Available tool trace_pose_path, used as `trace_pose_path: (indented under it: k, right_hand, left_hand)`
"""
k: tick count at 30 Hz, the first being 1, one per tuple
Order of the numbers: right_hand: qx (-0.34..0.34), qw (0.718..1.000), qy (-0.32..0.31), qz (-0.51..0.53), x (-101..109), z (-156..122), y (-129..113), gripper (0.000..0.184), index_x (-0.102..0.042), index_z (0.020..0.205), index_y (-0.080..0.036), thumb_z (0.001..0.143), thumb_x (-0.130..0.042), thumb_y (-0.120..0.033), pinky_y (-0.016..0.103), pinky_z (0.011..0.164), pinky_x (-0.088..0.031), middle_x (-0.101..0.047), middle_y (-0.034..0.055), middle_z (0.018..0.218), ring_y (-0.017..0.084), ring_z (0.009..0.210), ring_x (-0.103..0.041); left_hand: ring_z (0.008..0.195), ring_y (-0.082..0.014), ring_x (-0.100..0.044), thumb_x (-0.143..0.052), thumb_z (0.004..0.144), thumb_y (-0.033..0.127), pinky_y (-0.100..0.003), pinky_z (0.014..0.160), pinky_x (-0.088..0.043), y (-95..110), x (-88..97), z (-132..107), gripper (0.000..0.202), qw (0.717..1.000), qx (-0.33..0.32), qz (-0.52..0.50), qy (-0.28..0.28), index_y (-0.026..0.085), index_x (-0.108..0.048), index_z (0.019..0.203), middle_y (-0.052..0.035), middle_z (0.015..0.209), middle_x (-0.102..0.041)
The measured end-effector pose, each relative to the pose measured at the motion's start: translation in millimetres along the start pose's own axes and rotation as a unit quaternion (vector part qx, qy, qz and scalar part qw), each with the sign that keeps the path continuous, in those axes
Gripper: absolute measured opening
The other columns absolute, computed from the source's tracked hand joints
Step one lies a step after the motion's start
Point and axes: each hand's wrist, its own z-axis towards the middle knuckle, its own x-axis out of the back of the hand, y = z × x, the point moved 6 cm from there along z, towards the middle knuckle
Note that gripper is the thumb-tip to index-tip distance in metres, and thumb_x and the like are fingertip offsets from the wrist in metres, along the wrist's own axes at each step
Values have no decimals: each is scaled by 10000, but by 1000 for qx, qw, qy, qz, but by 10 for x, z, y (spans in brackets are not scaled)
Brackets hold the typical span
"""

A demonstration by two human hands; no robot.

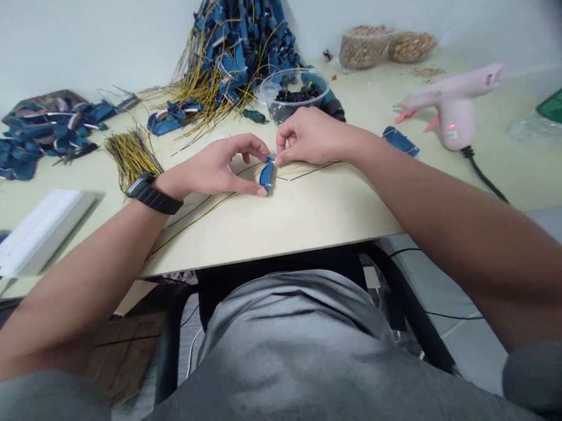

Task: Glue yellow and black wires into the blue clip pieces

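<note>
Head view: left fingers (252, 187) pinch the blue component (266, 176), likely light, best held by its ends; right fingers (288, 155), two o'clock, grip unclear.

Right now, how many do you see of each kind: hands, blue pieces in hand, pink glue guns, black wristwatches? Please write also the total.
Hands: 2 (left hand, right hand)
Blue piece in hand: 1
Pink glue gun: 1
Black wristwatch: 1
Total: 5

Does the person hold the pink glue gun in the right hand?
No, the pink glue gun rests on the table, apart from the right hand.
</note>
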Motion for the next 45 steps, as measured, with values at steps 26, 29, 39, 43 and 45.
trace_pose_path:
  k: [26, 29, 39, 43, 45]
  right_hand:
    - [-11, 1000, -1, 23, 31, -53, -62, 164, -885, 997, -189, 1033, -1042, -217, 402, 878, -436, -788, 57, 1004, 203, 900, -611]
    - [-10, 1000, -3, 23, 22, -44, -46, 141, -893, 1024, -178, 1053, -1029, -199, 401, 883, -438, -801, 71, 1036, 193, 898, -593]
    - [-10, 1000, -3, 26, -27, 22, 19, 158, -892, 992, -218, 1006, -1044, -260, 397, 877, -469, -764, 34, 960, 212, 879, -627]
    - [-16, 999, -11, 36, -7, -17, -20, 176, -869, 980, -213, 1011, -1035, -259, 398, 873, -453, -758, 29, 975, 204, 880, -608]
    - [-20, 999, -14, 37, -3, -29, -27, 193, -853, 972, -211, 1013, -1036, -257, 402, 878, -441, -743, 24, 961, 205, 882, -600]
  left_hand:
    - [1422, -376, -812, -1024, 882, 884, -471, 1290, -582, 30, 21, -36, 826, 999, -2, 54, 5, 305, -915, 1460, -104, 1446, -930]
    - [1430, -386, -807, -1024, 873, 905, -481, 1293, -575, 39, 28, -36, 833, 998, 2, 59, 6, 303, -921, 1439, -107, 1423, -933]
    - [1348, -357, -815, -1032, 872, 941, -474, 1254, -571, 27, 24, -28, 783, 999, -12, 43, 11, 318, -941, 1339, -87, 1333, -954]
    - [1325, -358, -792, -1005, 883, 973, -476, 1247, -560, 19, 19, -35, 782, 999, -11, 45, 9, 326, -949, 1319, -88, 1390, -958]
    - [1320, -364, -784, -998, 891, 973, -486, 1247, -556, 18, 16, -38, 772, 999, -9, 49, 7, 330, -955, 1316, -88, 1414, -955]
